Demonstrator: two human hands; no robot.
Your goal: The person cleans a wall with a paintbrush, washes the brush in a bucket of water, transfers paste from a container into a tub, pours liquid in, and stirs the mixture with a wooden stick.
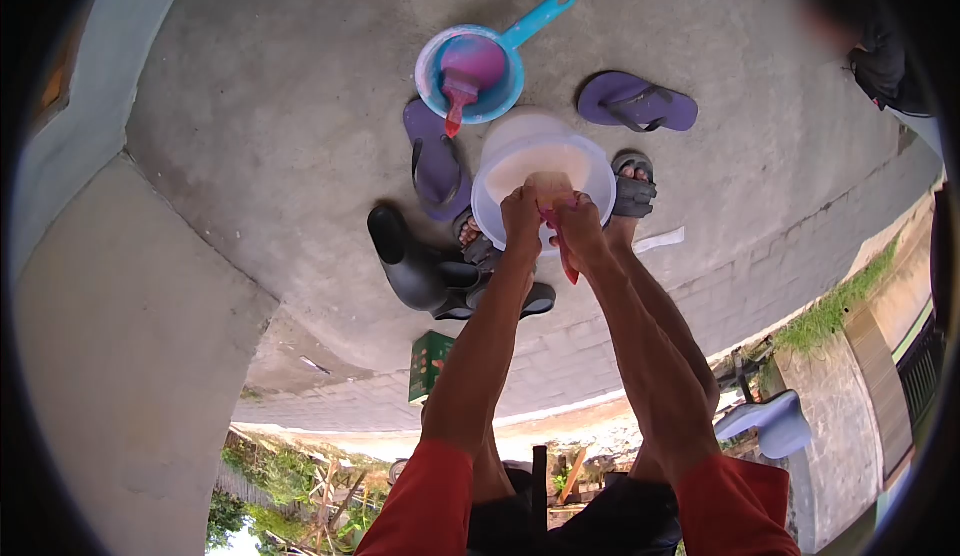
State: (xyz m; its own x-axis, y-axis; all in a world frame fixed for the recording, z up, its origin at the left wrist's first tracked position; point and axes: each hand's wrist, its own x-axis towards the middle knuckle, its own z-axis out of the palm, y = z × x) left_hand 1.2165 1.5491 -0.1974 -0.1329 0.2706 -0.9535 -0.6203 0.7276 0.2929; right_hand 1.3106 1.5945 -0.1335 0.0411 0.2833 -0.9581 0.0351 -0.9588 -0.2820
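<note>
A paintbrush [549,186] with a red handle is held over a translucent white bucket [598,166] that contains pale, cloudy liquid. My right hand [579,224] is closed around the brush near its handle, which points back toward me. On the other side, my left hand [521,218] pinches the brush at its bristle end. The bristles look pale brown; whether they touch the liquid is hard to tell. Just beyond the bucket, a blue dipper [514,78] holds pink paint, with a second paintbrush [459,96] resting in it.
Purple flip-flops [638,102] lie beyond my sandaled feet. Black boots [425,274] and a green box [429,364] are at the left. A white strip [660,240] lies on the concrete floor [300,136]. A wall [110,306] borders the left; another person [889,68] is at upper right.
</note>
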